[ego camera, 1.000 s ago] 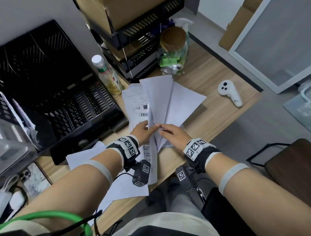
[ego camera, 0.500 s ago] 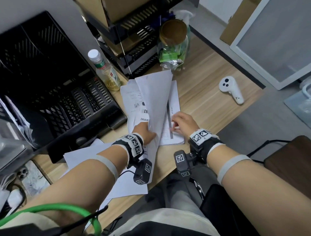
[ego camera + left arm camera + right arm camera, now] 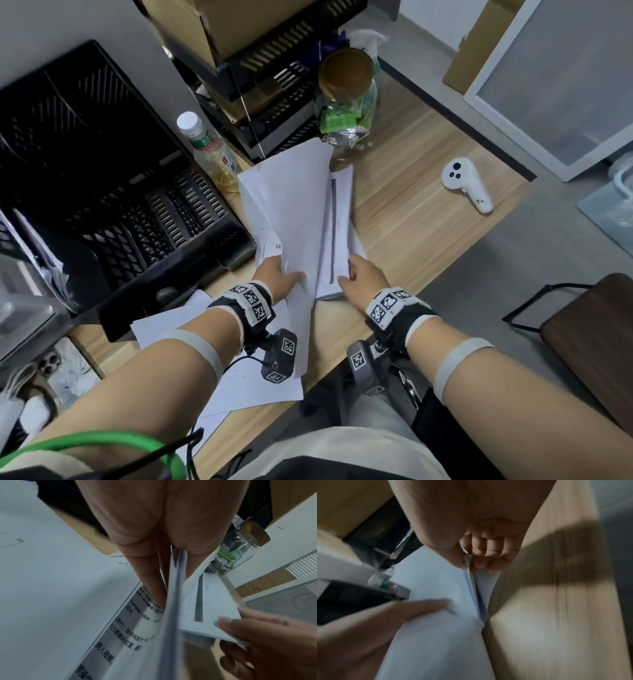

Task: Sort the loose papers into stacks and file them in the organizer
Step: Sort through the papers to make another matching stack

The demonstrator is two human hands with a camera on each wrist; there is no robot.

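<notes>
My left hand grips a bundle of white sheets by its near end and holds it tilted up off the desk. In the left wrist view the left hand pinches these sheets edge-on. Just to the right lies a flat stack of papers with a dark stripe, and my right hand pinches its near edge, thumb on top. The right wrist view shows the right hand curled under that stack. The black mesh organizer stands at the left. More loose sheets lie under my left forearm.
A drink bottle stands beside the organizer. Behind the papers are a cork-lidded glass jar and stacked black trays holding cardboard. A white controller lies at the right. A phone lies near left. A chair stands past the desk edge.
The fanned papers have been split in two. My left hand has tilted its bundle up to the left; my right hand slid right and now pinches the flat stack's near edge.
</notes>
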